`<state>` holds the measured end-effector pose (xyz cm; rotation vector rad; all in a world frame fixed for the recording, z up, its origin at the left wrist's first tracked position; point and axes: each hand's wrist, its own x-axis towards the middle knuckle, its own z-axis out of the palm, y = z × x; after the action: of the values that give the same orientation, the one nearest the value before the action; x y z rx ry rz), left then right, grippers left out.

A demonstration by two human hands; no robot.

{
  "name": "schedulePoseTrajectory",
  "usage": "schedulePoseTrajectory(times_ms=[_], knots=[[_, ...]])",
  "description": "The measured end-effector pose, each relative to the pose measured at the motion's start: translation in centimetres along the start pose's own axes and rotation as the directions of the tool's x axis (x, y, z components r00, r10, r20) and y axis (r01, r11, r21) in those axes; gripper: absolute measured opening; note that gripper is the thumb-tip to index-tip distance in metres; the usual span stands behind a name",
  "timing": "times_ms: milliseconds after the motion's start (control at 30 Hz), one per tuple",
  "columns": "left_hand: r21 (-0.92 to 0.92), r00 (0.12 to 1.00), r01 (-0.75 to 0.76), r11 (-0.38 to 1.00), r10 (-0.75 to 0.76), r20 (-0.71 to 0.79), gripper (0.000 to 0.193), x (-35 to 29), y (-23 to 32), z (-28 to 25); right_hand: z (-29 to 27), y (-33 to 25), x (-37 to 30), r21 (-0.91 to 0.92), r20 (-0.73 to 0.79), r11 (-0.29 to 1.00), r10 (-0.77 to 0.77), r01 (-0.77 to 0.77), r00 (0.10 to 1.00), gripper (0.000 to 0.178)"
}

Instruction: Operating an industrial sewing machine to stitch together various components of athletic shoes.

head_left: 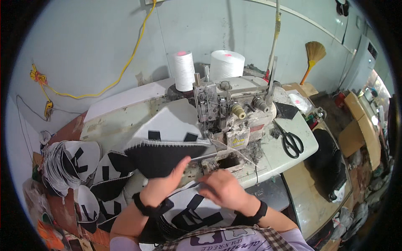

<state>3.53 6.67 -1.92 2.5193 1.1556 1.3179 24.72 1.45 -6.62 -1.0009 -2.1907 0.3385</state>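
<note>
A black-and-white fabric piece with overlock stitching along its seam and small black patches lies against the overlock sewing machine, near the presser area. My left hand holds its black lower half, thumb stretched up along the edge; the other fingers are hidden by the cloth. At the front of the machine, my right hand is closed, its fingers curled at the upper edge of a stack of similar fabric pieces in front of my body. The fingertips are partly hidden. A dark band circles each wrist.
Black-handled scissors lie at the table's right. Two white thread cones stand behind the machine. Stacked fabric pieces lie at left. A dark bundle and a cardboard box are at right. A yellow cord hangs on the wall.
</note>
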Motion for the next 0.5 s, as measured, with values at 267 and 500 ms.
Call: schedulePoseTrajectory(times_ms=[267,500], knots=[[-0.166,0.669,0.729,0.664,-0.742,-0.029,0.036,-0.7,-12.6,-0.9,0.8,2.8,-3.5,0.219,0.018,0.972,0.083,-0.085,0.996,0.019],[0.501,0.916,0.282,0.819,-0.385,0.114,0.027,-6.4,-8.4,-5.0,-4.0,3.3,0.7,0.609,-0.221,0.753,0.462,-0.248,0.859,0.006]])
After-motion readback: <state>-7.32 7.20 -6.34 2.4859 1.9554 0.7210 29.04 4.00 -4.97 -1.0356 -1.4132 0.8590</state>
